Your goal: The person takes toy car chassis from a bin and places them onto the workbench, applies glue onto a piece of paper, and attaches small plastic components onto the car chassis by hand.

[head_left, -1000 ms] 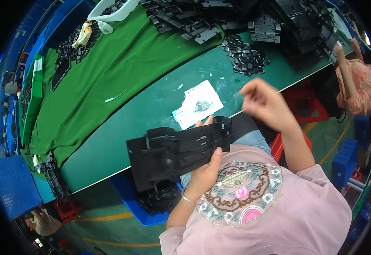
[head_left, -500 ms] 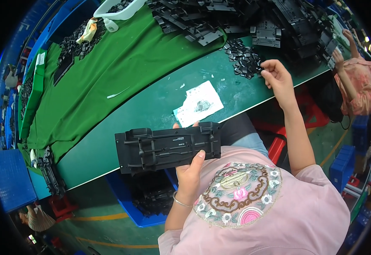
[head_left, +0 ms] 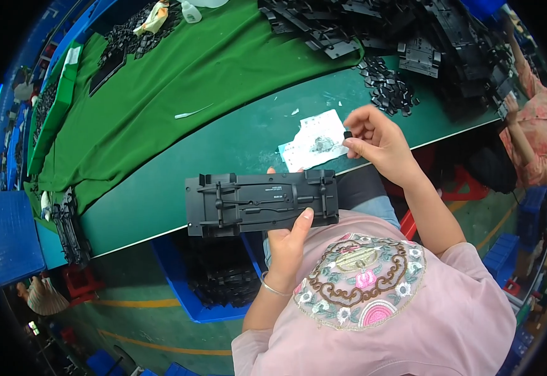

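My left hand (head_left: 288, 249) grips a long black plastic model-car chassis (head_left: 267, 216) by its near edge, thumb on top and fingertips showing beyond the far side. The chassis lies level in front of my body, its moulded axles and rods facing up. Between the thumb and fingers of my right hand (head_left: 380, 145) is a small black plastic piece (head_left: 348, 135). That hand hovers over the table edge, beside a smudged white paper sheet (head_left: 308, 139). Past it, a heap of similar small black pieces (head_left: 387, 88) lies on the green table (head_left: 236, 141).
Black plastic chassis parts (head_left: 421, 56) are piled at the far right. A green cloth (head_left: 154, 81) covers the table's far side, with a white bottle (head_left: 191, 12) there. Under the table edge stands a blue bin (head_left: 182, 294) of black parts. A co-worker (head_left: 536, 125) sits at right.
My right hand has moved left and nearer, from beside the small-piece heap to the paper, and a small black piece now shows in its pinch. The chassis stays in my left hand, slightly turned.
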The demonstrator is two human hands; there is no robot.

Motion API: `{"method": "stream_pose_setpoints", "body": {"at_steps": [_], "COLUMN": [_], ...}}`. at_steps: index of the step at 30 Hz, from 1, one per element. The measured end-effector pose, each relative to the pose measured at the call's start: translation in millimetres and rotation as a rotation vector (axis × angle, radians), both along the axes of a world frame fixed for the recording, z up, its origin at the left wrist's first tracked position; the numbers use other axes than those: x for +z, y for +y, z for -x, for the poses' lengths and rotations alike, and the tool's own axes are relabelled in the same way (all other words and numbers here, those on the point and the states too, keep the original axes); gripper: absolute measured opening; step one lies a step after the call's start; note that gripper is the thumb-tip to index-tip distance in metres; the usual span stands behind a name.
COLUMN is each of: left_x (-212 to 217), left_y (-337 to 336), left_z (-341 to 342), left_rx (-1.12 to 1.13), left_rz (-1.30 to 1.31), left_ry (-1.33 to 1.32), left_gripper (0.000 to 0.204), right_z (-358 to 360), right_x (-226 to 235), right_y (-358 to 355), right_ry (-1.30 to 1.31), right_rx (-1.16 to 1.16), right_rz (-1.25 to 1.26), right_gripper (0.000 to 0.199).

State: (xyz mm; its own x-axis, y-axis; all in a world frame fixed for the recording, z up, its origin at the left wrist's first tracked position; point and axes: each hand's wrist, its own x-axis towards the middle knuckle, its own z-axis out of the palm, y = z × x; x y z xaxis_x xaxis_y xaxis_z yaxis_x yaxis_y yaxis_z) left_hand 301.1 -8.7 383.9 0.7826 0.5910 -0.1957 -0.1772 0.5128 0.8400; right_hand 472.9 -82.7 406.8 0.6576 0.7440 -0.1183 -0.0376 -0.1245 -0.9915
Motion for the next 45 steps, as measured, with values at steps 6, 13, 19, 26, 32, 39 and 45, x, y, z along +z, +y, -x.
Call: {"method": "stream_pose_setpoints", "body": {"at_steps": [6, 13, 19, 26, 32, 39, 45], "left_x": [0, 4, 1, 1, 6, 9, 15], "left_y": [0, 2, 4, 6, 6, 6, 8], "left_z": [1, 1, 2, 2, 1, -1, -9], "left_rx": [0.006, 0.002, -0.016, -0.054, -0.119, -0.170, -0.144], "left_rz": [-0.073, -0.047, -0.073, -0.065, -0.102, -0.156, 0.002], "left_ry": [0.034, 0.008, 0.002, 0.002, 0.007, -0.048, -0.117], "left_gripper": [0.067, 0.069, 0.070, 0.068, 0.067, 0.064, 0.067], "right_z": [-7, -4, -4, -5, -9, -4, 12], "right_x": [0, 3, 6, 6, 10, 11, 15], "right_y": [7, 16, 21, 22, 11, -6, -12], "right_ry": [-0.721, -0.813, -0.936, -0.963, -0.534, 0.388, 0.507], "right_rx": [0.261, 0.264, 0.320, 0.382, 0.227, 0.107, 0.063], "right_rz": [0.119, 0.177, 0.187, 0.244, 0.136, -0.119, -0.186], "right_gripper": [0.013, 0.012, 0.011, 0.010, 0.005, 0.010, 0.010]}}
